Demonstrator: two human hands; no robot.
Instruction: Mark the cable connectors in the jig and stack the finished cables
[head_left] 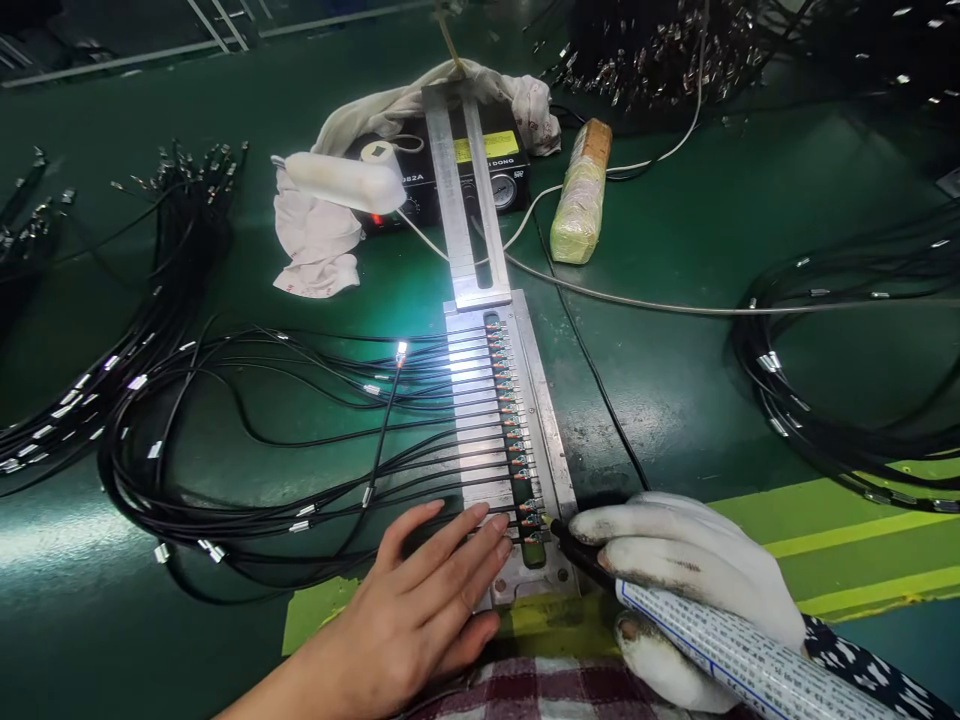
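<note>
A metal fixture [480, 400] runs up the middle, with a row of black cables [405, 462] lying across it and their terminal ends lined up in its slot. My left hand [435, 610] is bare, fingers stretched out flat over the lowest cables at the fixture's left edge. My right hand [690, 580], in a white glove with dark smudges, is wrapped round a white printed tube [720, 640]. The tube's dark tip is at the lower terminals in the slot. One loose cable end [401, 352] stands out above the others, left of the fixture.
Behind the fixture are a black box with a gauge [504, 190], a white cloth [319, 245], a white bottle [345, 182] and a wrapped block [581, 195]. Cable bundles lie at left [184, 240] and right [772, 390]. A thin hose [645, 302] crosses rightward.
</note>
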